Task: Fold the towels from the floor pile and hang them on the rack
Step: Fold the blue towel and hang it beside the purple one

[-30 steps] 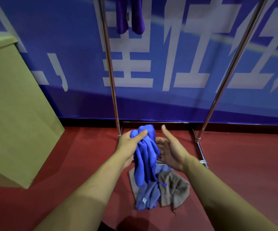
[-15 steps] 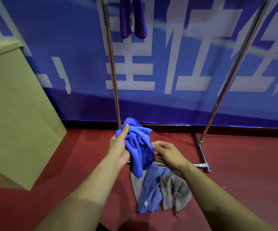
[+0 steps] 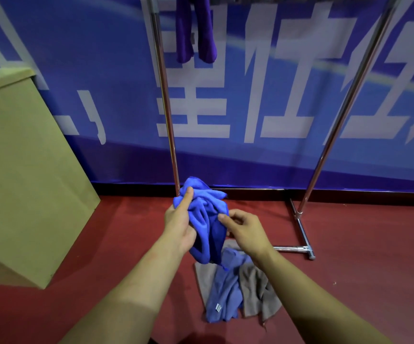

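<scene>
A crumpled bright blue towel [image 3: 206, 219] hangs in the air in front of me. My left hand [image 3: 179, 224] grips its left side with the thumb pressed on top. My right hand [image 3: 244, 228] pinches the towel's right edge between thumb and fingers. Below on the red floor lies the pile: a paler blue towel [image 3: 223, 294] and a grey towel [image 3: 258, 291]. The metal rack [image 3: 165, 95] stands against the wall, with a purple towel [image 3: 196, 31] hung from its top bar.
A tan cardboard box [image 3: 24, 175] stands at the left on the floor. The rack's right pole [image 3: 345, 105] slants down to a foot bar [image 3: 300, 234] on the floor. Behind is a blue banner wall with white characters.
My right hand went from open beside the towel to pinching its right edge. The blue towel has been lifted clear of the floor pile and bunched up between both hands.
</scene>
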